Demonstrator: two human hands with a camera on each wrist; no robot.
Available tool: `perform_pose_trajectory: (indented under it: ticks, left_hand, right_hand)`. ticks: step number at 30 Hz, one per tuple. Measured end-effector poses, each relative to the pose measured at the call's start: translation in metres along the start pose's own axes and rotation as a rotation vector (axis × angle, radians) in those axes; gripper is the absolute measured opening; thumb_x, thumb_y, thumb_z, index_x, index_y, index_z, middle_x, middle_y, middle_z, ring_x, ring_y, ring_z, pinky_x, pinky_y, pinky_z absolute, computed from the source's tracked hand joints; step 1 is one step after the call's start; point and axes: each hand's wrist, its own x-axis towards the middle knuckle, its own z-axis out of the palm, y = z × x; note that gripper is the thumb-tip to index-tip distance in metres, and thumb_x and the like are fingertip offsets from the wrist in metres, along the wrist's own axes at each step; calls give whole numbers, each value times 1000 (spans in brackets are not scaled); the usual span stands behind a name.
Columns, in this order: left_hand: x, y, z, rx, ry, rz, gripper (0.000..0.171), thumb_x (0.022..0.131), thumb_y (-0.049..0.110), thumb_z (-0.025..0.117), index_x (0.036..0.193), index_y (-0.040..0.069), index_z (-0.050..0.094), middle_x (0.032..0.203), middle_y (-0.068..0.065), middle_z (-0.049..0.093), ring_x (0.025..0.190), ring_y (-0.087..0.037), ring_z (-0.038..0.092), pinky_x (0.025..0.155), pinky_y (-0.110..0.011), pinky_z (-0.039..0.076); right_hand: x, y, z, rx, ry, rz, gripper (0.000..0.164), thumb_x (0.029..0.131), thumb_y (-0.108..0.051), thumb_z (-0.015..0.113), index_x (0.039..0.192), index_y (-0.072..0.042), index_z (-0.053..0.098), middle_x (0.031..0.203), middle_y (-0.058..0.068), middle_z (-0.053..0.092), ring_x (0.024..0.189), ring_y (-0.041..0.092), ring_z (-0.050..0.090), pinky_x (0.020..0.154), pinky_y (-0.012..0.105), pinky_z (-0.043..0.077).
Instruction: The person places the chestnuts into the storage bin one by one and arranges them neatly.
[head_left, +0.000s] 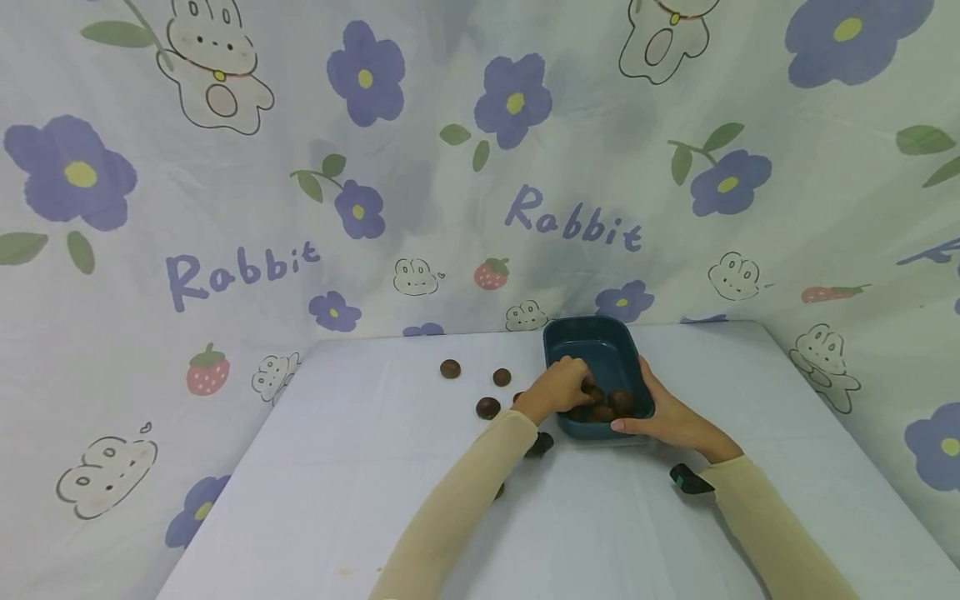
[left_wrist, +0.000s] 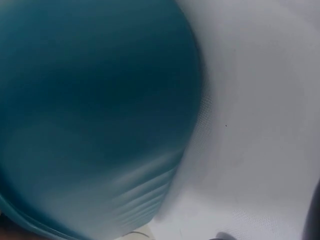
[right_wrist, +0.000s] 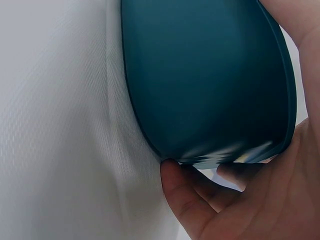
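A dark teal rectangular box (head_left: 591,320) stands toward the back of the table, with several brown, round, chestnut-like things (head_left: 621,403) at its near end. My left hand (head_left: 558,387) reaches over the box's left wall. Its fingers curl down around one brown chestnut (head_left: 595,392) inside, partly hidden by the hand. At the near right corner, my right hand (head_left: 667,415) grips the box, thumb along the front and fingers up the right side. The right wrist view shows those fingers (right_wrist: 185,197) curled around the box's end. Only the box's outer wall (left_wrist: 100,100) fills the left wrist view.
Several more chestnuts lie loose on the white tabletop (head_left: 337,467) left of the box, among them one far-left chestnut (head_left: 450,368) and a nearer chestnut (head_left: 488,407). The left forearm partly covers others. A patterned curtain (head_left: 420,167) hangs right behind the table.
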Motion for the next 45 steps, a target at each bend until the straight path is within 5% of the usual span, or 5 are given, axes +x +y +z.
perform_pose_trajectory:
  ticks: [9, 16, 29, 38, 45]
  left_hand:
    - [-6, -7, -2, -102, 50, 27, 24, 93, 22, 79, 114, 9, 79, 114, -2, 79, 105, -12, 73, 87, -20, 57]
    - [-29, -23, -22, -260, 148, 18, 33, 96, 24, 76, 123, 5, 75, 122, -7, 77, 113, -19, 72, 96, -27, 58]
    - [-97, -94, -50, -482, 488, -160, 25, 94, 23, 78, 112, 6, 78, 108, -9, 80, 98, -24, 75, 90, -38, 61]
    - [-121, -138, -59, -553, 652, -302, 29, 92, 22, 80, 112, 2, 77, 107, -15, 79, 98, -30, 75, 89, -42, 62]
    - [-130, -168, -56, -569, 747, -329, 29, 93, 19, 78, 115, 0, 76, 108, -17, 79, 101, -31, 76, 93, -44, 60]
  right_hand:
    - [0, -1, 1, -6, 7, -4, 131, 89, -41, 79, 160, -26, -29, 173, 14, -21, 158, 53, -7, 115, 82, 10]
    - [-2, -2, 1, -13, 0, 1, 132, 88, -41, 80, 160, -26, -28, 173, 15, -21, 158, 54, -7, 115, 82, 10]
    - [0, -1, -1, -43, 7, -9, 133, 87, -42, 81, 160, -27, -28, 173, 15, -20, 158, 55, -5, 115, 82, 12]
    - [-1, -1, -2, -50, 12, -8, 133, 87, -42, 81, 161, -24, -28, 173, 17, -20, 157, 56, -4, 114, 83, 13]
    - [0, -1, -1, -37, 16, -21, 133, 87, -41, 82, 161, -27, -28, 173, 14, -20, 158, 54, -6, 115, 82, 11]
